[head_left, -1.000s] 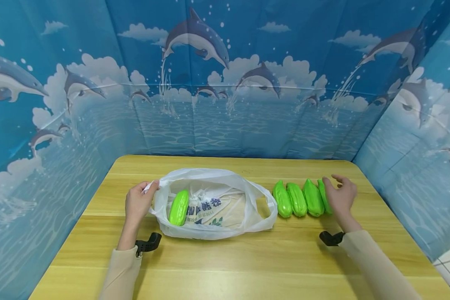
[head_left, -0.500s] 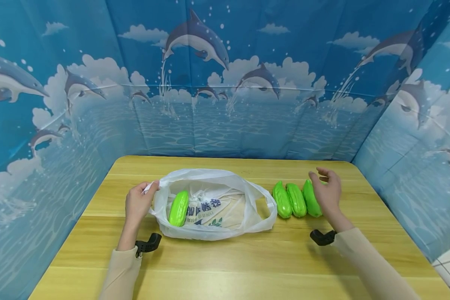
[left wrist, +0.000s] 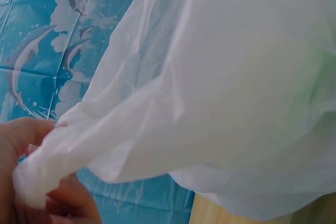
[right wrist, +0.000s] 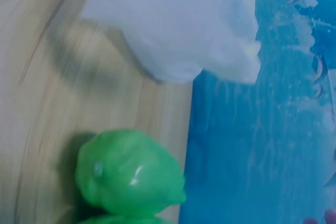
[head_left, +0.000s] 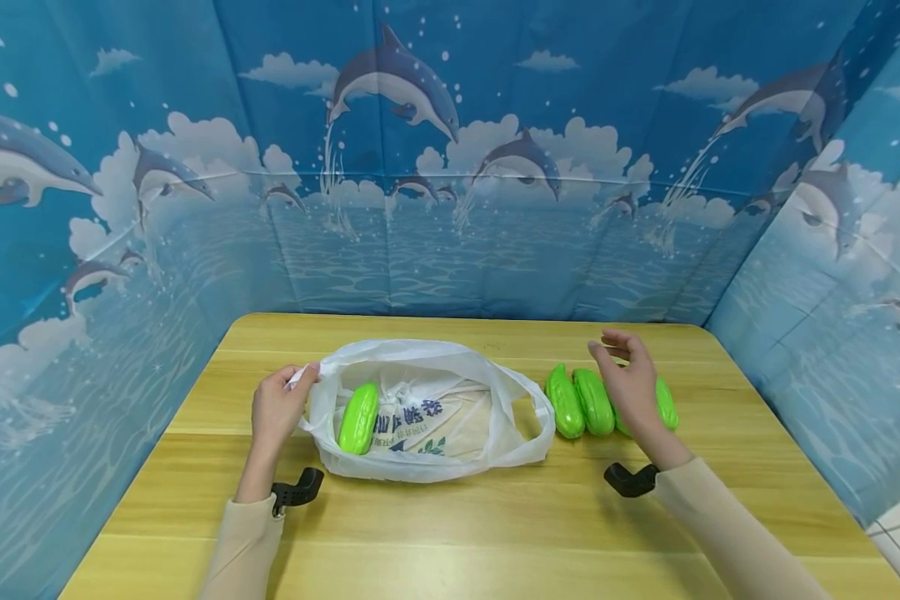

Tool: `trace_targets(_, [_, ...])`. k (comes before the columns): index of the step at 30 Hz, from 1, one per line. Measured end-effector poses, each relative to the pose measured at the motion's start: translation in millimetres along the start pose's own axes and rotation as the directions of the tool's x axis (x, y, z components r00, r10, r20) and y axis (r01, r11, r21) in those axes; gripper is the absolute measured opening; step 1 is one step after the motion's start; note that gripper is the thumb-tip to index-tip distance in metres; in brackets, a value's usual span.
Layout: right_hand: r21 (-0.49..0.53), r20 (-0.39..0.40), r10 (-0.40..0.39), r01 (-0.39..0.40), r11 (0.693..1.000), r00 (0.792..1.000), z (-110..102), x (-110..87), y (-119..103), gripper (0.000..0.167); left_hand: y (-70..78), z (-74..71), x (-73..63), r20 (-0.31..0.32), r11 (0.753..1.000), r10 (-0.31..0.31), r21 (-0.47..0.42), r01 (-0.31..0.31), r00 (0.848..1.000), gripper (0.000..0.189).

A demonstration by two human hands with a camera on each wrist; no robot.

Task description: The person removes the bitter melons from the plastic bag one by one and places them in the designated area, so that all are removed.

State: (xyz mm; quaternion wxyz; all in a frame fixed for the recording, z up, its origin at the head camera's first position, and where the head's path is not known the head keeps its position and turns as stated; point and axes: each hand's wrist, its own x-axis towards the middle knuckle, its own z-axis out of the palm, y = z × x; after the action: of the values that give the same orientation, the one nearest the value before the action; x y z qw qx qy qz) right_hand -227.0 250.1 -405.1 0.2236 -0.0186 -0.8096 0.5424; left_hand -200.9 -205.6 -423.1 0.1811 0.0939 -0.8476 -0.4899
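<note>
My left hand pinches the left handle of a white plastic bag, and in the left wrist view the bunched plastic runs between thumb and fingers. The bag lies with its mouth spread wide. Inside, a glossy green, ribbed, cucumber-like vegetable rests at the left on the printed lining. Right of the bag, several matching vegetables lie side by side. My right hand hovers over that row, fingers loosely bent and holding nothing, partly hiding one of them. The rightmost vegetable shows beyond the hand.
The wooden table reaches back to a blue dolphin-print curtain, which also hangs along both sides. Each wrist wears a black camera mount. The bag's right handle loop lies close to the row of vegetables.
My right hand has moved left along the row, uncovering the rightmost vegetable and coming over the one beside it. The left hand and bag stay in place.
</note>
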Motion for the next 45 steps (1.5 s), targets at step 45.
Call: trace_targets(45, [0.147, 0.461, -0.085, 0.019, 0.989, 0.884, 74, -36.3, -59, 0.038, 2.5, 0.5, -1.2, 0.001, 1.000, -0.026, -0.015, 0.026, 1.000, 0.047])
